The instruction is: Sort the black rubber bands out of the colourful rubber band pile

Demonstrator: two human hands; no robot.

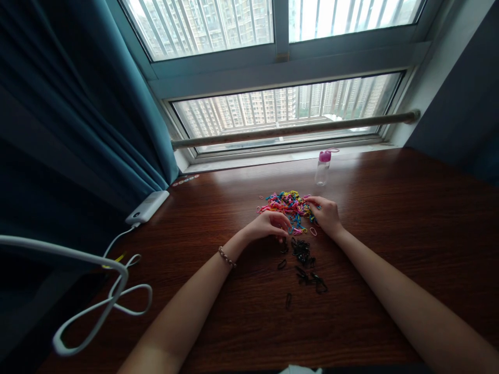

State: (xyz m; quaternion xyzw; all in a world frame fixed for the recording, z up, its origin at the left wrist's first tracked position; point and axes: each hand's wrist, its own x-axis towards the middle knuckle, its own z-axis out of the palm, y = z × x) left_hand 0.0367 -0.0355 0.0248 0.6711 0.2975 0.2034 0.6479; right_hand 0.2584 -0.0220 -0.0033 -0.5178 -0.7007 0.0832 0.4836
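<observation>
A loose heap of small coloured rubber bands, in pink, yellow, blue and red, lies on the wooden table. Nearer to me is a separate cluster of black rubber bands, with a few strays around it. My left hand, a beaded bracelet on its wrist, is at the front left of the coloured heap, just above the black ones. Its fingers curl together; what they pinch, if anything, is hidden. At the heap's right edge, my right hand has its fingertips closed among the bands, too small to make out.
Behind the heap stands a clear bottle with a pink lid. A white power strip and its looped white cable are on the left, by the blue curtain. A rail crosses the window at the back.
</observation>
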